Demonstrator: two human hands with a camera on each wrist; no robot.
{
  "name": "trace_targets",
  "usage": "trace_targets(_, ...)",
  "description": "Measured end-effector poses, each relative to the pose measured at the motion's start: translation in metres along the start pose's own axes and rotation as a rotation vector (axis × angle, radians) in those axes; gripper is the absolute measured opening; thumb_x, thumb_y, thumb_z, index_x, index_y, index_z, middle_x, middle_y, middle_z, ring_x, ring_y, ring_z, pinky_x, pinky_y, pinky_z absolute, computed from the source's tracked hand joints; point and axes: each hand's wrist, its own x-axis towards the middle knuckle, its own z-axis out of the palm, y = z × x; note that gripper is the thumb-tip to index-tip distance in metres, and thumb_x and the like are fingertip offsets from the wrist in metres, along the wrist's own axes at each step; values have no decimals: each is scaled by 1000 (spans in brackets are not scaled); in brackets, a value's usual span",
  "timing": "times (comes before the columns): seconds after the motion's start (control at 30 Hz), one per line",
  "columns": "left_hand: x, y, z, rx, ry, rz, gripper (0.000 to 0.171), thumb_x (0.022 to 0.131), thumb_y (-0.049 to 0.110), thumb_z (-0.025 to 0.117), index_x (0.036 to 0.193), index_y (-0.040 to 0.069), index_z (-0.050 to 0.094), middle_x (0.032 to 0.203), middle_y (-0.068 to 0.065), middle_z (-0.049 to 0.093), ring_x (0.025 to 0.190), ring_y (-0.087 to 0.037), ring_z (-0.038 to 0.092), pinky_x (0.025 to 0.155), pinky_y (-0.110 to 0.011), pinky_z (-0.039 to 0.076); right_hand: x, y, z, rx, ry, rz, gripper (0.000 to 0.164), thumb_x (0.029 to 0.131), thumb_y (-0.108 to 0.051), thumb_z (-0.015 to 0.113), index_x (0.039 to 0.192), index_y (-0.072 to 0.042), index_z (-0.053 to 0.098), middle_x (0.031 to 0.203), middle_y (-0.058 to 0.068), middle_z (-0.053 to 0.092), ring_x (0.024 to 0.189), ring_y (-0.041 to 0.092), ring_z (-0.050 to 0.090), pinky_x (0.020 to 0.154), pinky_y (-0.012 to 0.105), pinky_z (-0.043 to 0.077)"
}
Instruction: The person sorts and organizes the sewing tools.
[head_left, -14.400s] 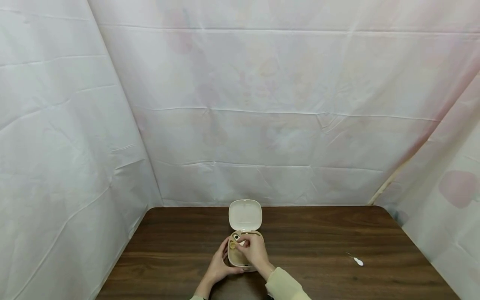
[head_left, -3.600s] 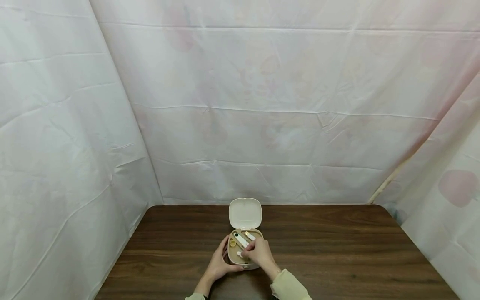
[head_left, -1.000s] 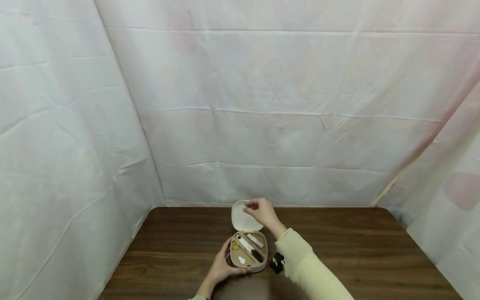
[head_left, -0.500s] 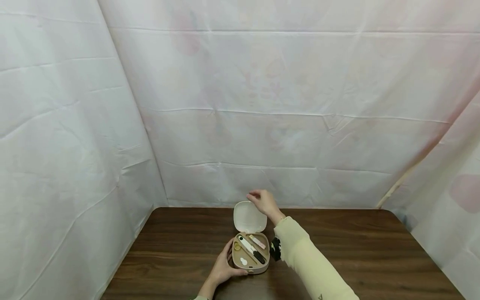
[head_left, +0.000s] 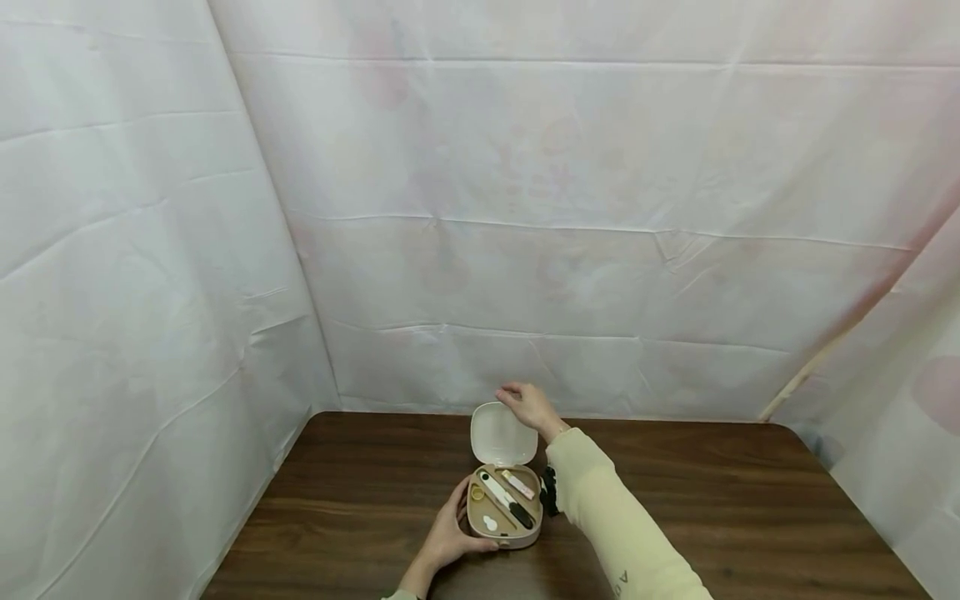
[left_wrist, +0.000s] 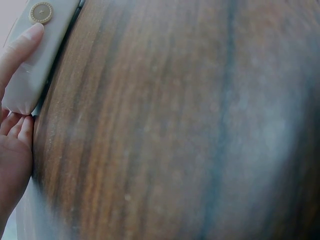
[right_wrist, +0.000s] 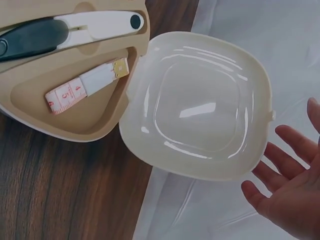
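Observation:
A cream sewing box [head_left: 517,542] stands on the table with its lid [head_left: 504,435] raised on the hinge. My left hand [head_left: 447,535] grips its left front corner. In the left wrist view the thumb lies just below a round gold button [left_wrist: 41,13] on the front. My right hand [head_left: 529,407] is at the lid's far edge; in the right wrist view its spread fingertips are close to the rim and hold nothing. The tan insert carries white and black thread snips [right_wrist: 100,26], a folded tape measure [right_wrist: 67,96], a gold ring-shaped piece [head_left: 477,493] and a small white piece [head_left: 490,523].
The dark wood table [head_left: 360,483] extends to both sides of the box. Close behind the lid hangs a pale cloth backdrop [head_left: 450,358], with more cloth at left and right. A black device [head_left: 549,490] sits at the right forearm.
The right hand has left the insert and moved up to the lid's far edge. A small white item seen earlier on the right of the table is gone from there. The left hand keeps its grip.

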Motion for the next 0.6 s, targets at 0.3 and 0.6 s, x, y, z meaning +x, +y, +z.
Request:
trace_targets(0.3,-4,29,-1,-26,-12,-5,105,57,15,84,137,-6,19,135,-25,31,122,-36,32,99,-47,32,-2,8,-1,-57,-102,52,42,93,-27,45,123,3,50,123,21,49,114,37,43,93,48,38)
trace_targets(0.6,-4,33,0,-37,-28,-7,105,57,14,84,137,-7,18,136,-25,29,123,-36,30,100,-47,30,-6,10,-3,-41,-112,24,38,93,-25,46,117,3,55,118,19,54,110,35,47,90,47,41)
